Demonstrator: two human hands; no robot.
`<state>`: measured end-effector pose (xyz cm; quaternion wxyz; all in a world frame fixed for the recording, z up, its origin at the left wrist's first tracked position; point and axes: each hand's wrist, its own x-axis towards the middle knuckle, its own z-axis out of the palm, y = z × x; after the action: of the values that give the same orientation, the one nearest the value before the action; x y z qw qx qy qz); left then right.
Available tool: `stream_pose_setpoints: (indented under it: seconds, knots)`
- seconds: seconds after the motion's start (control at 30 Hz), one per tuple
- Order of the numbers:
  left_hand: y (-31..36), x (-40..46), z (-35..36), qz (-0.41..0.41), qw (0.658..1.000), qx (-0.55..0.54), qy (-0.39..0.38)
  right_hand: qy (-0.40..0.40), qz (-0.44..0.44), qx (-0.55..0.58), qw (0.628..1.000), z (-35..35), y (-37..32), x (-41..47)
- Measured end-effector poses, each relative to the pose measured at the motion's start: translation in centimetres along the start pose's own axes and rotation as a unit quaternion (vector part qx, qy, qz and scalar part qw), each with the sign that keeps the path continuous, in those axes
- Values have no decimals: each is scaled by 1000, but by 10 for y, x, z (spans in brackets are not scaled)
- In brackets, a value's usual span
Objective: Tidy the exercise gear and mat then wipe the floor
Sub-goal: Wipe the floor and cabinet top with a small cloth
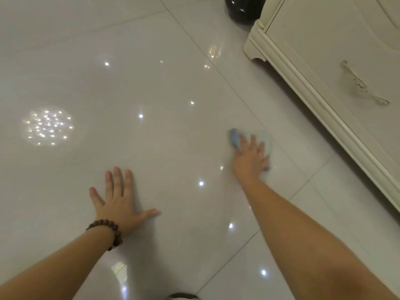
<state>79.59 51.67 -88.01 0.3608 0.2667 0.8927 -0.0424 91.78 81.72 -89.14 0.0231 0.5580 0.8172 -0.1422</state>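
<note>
The left hand lies flat on the glossy white tile floor, palm down, fingers straight and spread, thumb out to the side. It holds nothing. A brown beaded bracelet sits on the left wrist.

The right hand reaches forward with the arm extended and presses down on a light blue cleaning cloth. The fingers are straight and spread across the top of the cloth, not curled round it. The cloth lies flat on the floor under the palm and fingers; a darker blue fold shows at the left of the fingertips and a paler part shows beyond and to the right of them. The cloth edges are blurred.

The cloth lies near a tile joint that runs diagonally across the floor. A cream cabinet with a moulded base and an ornate drawer handle stands to the right, apart from the cloth. A dark, shiny rounded object stands on the floor beside the cabinet's far corner. Ceiling lights reflect off the tiles.
</note>
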Motion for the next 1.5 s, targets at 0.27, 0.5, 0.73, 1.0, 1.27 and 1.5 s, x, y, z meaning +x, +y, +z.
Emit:
stream_pose_setpoints:
  seconds: [0.27,0.5,0.73,1.0,1.27,1.5]
  knots:
    - [-1,-5,-17,13,998,-3,-53,17,-483,-70,873,27,35,-50]
    - [3,-3,-18,0,997,30,-78,25,347,7,938,-40,186,-23]
    - [4,-6,-15,0,998,27,-54,48,-251,-13,967,47,-7,-113]
    - [2,-7,-8,7,999,39,-23,0,-273,-87,958,3,167,-100]
    - [-2,-2,-7,20,998,49,-41,46,343,90,934,-45,195,-79]
    - [-11,-4,5,37,999,24,24,4,-318,3,948,52,-17,-136]
